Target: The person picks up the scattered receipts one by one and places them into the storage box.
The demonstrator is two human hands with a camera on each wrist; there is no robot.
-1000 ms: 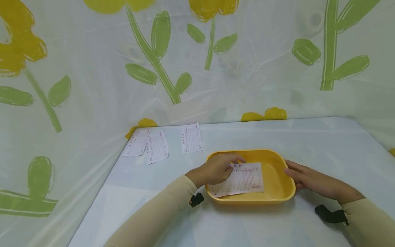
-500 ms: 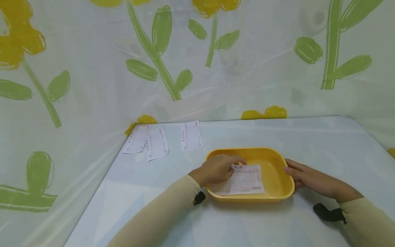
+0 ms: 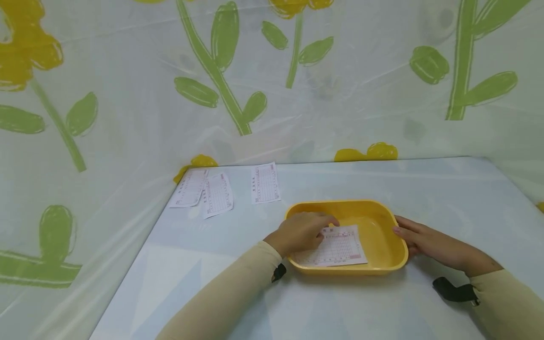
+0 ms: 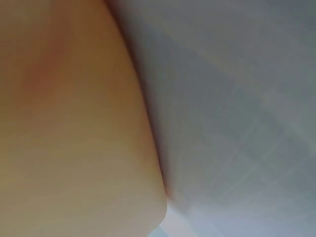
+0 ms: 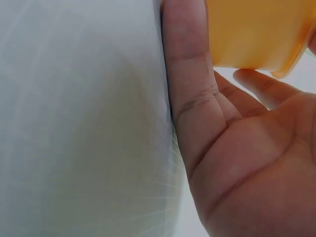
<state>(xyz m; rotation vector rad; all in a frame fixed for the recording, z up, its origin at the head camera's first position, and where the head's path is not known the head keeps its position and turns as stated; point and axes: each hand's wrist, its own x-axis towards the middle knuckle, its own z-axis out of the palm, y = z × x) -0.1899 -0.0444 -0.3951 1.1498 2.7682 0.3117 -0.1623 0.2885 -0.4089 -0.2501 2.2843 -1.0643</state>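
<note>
A yellow plastic tray stands on the table in the head view. My left hand reaches over its left side and holds a printed paper form inside it. The form's left part is hidden under the hand. At the tray's right end, my right hand grips the rim, thumb on the edge. In the right wrist view, its straight fingers lie along and below the outside of the tray. The left wrist view shows mostly blurred skin and sleeve; the left fingers are out of sight there.
At the back left lie two overlapping printed forms, with another printed form to their right. A flower-printed white curtain hangs behind and to the left of the pale table.
The form in the tray has settled slightly lower, its near edge dropping inside the front rim. Both hands stay nearly in place. The view has shifted slightly.
</note>
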